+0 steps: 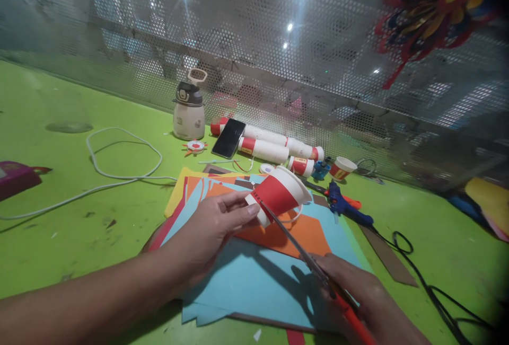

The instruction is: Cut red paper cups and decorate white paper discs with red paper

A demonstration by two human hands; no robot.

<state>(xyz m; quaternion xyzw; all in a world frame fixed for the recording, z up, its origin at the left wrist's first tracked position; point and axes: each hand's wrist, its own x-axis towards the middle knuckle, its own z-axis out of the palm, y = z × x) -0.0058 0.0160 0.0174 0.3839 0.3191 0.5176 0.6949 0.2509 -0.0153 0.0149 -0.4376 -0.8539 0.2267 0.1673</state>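
My left hand (222, 223) grips a red and white paper cup (278, 192) by its base end, fingers behind and thumb in front. The cup lies tilted in the air, its wide mouth facing up and right. In my right hand (353, 281) is a pair of scissors (306, 256) with orange-red handles. The blade tips reach the cup's side, close to my left thumb; a thin white strip curls below the cup. Beneath both hands lies a stack of coloured paper (254, 281), mostly light blue, with orange, yellow and red sheets.
Behind the paper lie a phone (229, 138), stacked paper cups (264, 150), a single cup (342, 168) and a bottle (189, 114). A blue glue gun (345, 206) trails a black cord on the right. A white cable (123, 177) loops at left. Perforated metal mesh (254, 64) stands behind the table.
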